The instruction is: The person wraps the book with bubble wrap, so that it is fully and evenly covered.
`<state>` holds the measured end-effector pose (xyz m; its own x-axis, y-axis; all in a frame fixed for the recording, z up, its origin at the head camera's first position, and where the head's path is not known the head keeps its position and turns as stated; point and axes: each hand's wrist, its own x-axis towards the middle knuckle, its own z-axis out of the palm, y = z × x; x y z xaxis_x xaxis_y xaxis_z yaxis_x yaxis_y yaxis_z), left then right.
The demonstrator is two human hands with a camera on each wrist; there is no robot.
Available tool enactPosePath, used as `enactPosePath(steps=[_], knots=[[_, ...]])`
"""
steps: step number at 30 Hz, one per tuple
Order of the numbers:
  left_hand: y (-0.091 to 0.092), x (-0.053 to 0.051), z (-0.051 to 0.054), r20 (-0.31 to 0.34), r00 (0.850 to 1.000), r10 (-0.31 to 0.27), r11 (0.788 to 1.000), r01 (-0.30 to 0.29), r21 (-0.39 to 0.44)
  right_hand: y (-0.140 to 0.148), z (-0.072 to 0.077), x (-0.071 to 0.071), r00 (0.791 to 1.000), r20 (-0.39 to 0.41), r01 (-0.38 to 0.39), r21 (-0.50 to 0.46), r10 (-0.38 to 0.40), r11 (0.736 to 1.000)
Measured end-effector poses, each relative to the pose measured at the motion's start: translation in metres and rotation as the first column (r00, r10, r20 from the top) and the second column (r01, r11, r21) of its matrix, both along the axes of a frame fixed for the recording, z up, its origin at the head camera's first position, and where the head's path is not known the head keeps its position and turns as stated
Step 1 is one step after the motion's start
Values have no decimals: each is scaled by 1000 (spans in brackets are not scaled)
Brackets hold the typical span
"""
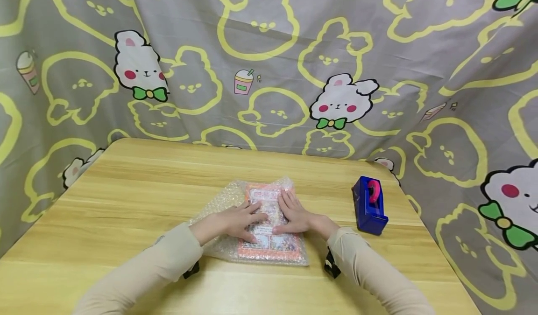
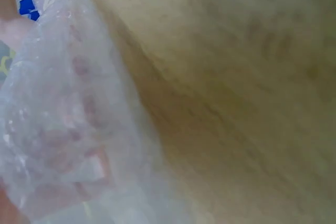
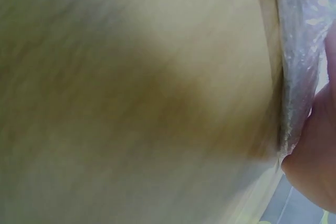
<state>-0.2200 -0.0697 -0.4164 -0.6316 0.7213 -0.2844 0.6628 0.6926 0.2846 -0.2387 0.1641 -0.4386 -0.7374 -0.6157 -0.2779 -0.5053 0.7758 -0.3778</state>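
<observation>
A flat, orange-bordered printed item [image 1: 269, 255] lies on the table with clear bubble wrap [image 1: 220, 202] over it. The wrap spreads out past its left side. My left hand [image 1: 239, 221] rests on the wrap over the item's left and middle part, fingers spread. On the right half, my right hand [image 1: 296, 218] presses the wrap with extended fingers. Close up, the left wrist view has the bubble wrap [image 2: 63, 103] with blurred printing beneath. In the right wrist view, part of the right hand [image 3: 317, 153] touches the wrap's edge [image 3: 296, 61].
A blue tape dispenser [image 1: 370, 212] with a pink roll [image 1: 373, 191] stands to the right on the wooden table [image 1: 159, 179]. Patterned grey curtain [image 1: 277, 72] hangs behind and along both sides. Dark wrist-worn devices [image 1: 332, 263] hang under the cuffs.
</observation>
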Motion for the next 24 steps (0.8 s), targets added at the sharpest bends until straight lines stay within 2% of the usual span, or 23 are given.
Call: enactPosePath(steps=[6,11,17,24], knots=[[-14,6,-2,-12,1000,7,999,-6,50,-1,0,-1,1000,-14,-4,-1,4,1000],[-36,13,-3,-10,999,48,990,-46,132,0,0,-1,1000,-15,-9,9,9,1000],[-64,19,3,-26,987,157,973,-150,175,0,0,-2,1000,-7,-18,-2,18,1000],[-85,22,11,-7,951,308,941,-304,150,0,0,-1,1000,-10,-16,-21,16,1000]])
